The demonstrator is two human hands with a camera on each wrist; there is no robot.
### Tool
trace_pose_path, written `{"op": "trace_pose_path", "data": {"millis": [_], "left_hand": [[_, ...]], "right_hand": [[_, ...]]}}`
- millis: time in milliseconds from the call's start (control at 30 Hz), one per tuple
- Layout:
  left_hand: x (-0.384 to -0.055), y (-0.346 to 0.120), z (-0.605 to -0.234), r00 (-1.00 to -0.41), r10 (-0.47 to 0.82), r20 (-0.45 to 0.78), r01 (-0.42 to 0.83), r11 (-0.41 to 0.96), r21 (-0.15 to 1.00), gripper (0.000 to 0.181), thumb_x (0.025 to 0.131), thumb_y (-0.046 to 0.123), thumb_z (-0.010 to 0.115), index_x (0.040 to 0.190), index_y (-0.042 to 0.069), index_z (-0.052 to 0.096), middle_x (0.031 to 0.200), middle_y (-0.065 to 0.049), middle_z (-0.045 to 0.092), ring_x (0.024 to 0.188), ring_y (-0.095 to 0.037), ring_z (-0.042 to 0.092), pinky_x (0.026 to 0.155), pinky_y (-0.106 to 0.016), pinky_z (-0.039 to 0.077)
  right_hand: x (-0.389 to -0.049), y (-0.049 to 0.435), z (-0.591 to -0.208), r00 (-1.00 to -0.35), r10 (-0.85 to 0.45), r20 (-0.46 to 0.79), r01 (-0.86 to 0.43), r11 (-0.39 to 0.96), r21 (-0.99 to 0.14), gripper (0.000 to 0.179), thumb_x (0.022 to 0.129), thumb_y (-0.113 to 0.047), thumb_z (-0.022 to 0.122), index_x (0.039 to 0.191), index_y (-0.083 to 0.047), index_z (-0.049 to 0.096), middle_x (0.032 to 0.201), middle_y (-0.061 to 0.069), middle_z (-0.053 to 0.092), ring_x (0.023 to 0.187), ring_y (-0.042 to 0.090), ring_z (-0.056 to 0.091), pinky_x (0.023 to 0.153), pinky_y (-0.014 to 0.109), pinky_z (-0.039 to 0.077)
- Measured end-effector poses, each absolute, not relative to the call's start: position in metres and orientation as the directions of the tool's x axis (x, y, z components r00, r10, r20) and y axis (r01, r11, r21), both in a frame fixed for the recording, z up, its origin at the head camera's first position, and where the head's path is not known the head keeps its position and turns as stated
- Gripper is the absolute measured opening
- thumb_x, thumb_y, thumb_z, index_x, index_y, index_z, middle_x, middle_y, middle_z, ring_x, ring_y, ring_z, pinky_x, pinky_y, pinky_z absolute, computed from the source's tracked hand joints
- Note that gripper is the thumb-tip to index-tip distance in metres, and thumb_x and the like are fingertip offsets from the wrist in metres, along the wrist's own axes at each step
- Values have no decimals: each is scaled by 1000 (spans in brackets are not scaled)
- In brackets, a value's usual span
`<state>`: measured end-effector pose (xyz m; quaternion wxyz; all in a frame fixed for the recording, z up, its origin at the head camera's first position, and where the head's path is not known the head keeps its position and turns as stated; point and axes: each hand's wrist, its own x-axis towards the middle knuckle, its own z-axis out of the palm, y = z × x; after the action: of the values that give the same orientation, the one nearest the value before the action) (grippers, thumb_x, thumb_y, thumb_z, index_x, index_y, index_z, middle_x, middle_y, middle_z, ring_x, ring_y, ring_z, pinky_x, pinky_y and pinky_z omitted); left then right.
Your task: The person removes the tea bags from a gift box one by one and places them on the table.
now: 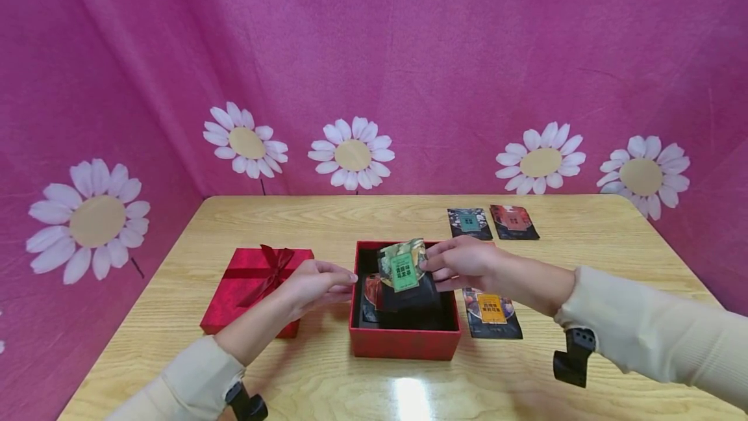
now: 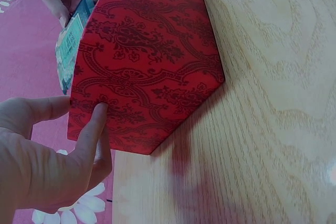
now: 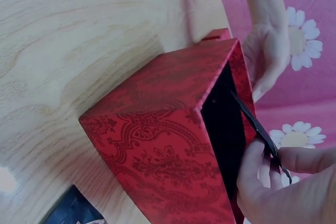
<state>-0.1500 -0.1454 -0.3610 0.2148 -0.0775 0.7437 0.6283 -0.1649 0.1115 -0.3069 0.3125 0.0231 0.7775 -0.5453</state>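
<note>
A red patterned gift box (image 1: 403, 345) stands without its lid on the table, its inside black. My left hand (image 1: 318, 283) holds the box's left wall, the thumb at the rim and the fingers on the outer side (image 2: 136, 72). With thumb and fingers, my right hand (image 1: 464, 261) pinches the edge of a black tea pouch with a green label (image 1: 404, 271). That pouch is tilted over the box opening, its lower part inside the walls; the right wrist view shows it edge-on (image 3: 257, 124). Beneath it, another pouch with a reddish picture (image 1: 372, 292) lies partly hidden in the box.
To the left lies the red lid (image 1: 234, 284) with a ribbon bow. An orange-labelled pouch (image 1: 492, 310) lies right of the box. Farther back are a teal-labelled pouch (image 1: 469, 221) and a red-labelled pouch (image 1: 514, 221). A pink flowered cloth (image 1: 374, 51) hangs behind the table.
</note>
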Motion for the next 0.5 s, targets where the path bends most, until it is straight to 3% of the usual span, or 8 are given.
{"op": "trace_pose_path", "data": {"millis": [133,300,500], "left_hand": [[-150,-145,-361,-893,131,-431,-397,222,891,31,91,14,64,115,-6,63,116,-22,68,96,-22,72,91,-36,57],[-150,-144,-361,-890,105,-445,-412,237,880,29,90,15,66,113,-3,65,112,-19,70,92,-20,72,89,-35,58],[-151,-144,-362,-890,102,-444,-414,227,881,29,90,15,66,112,-3,65,111,-18,71,93,-20,72,88,-35,58]], "right_hand": [[-167,119,-304,-799,-319,-509,390,369,-844,46,94,-10,57,135,7,44,97,5,65,75,8,56,90,34,58],[-169,133,-300,-775,-375,-509,419,298,-858,51,96,-11,53,141,7,35,82,-4,56,63,4,41,82,23,59],[-173,149,-299,-764,-413,-495,432,243,-869,51,98,-11,48,142,6,27,71,-7,41,63,4,36,72,18,47]]}}
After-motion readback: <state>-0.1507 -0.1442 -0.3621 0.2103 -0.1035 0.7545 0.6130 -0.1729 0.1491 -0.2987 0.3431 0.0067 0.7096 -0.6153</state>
